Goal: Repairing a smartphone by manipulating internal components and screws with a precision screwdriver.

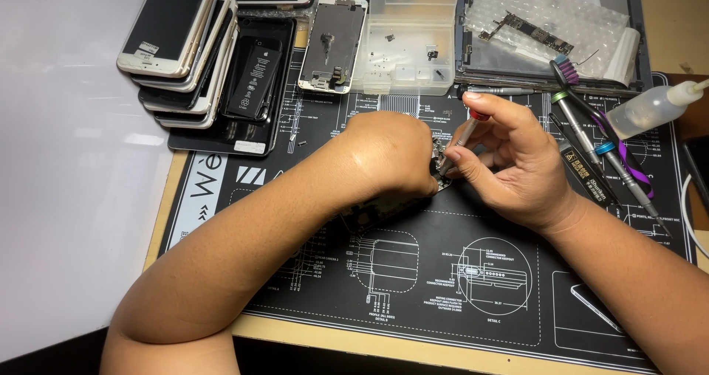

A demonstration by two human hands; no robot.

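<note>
My left hand [388,157] rests on the black repair mat [473,294], curled over a small phone part [377,211] and pinning it down; most of the part is hidden under the hand. My right hand [509,161] holds a thin silver screwdriver [464,135] with a red cap, its tip angled down-left onto the metal piece between the two hands. The exact spot the tip touches is hidden by my fingers.
A stack of phones [181,46] and an opened phone with battery [255,76] lie at the top left. A phone frame [334,44], a clear parts box [410,43], a bubble-wrapped circuit board [543,21], several drivers [605,153] and a squeeze bottle [653,109] line the back and right.
</note>
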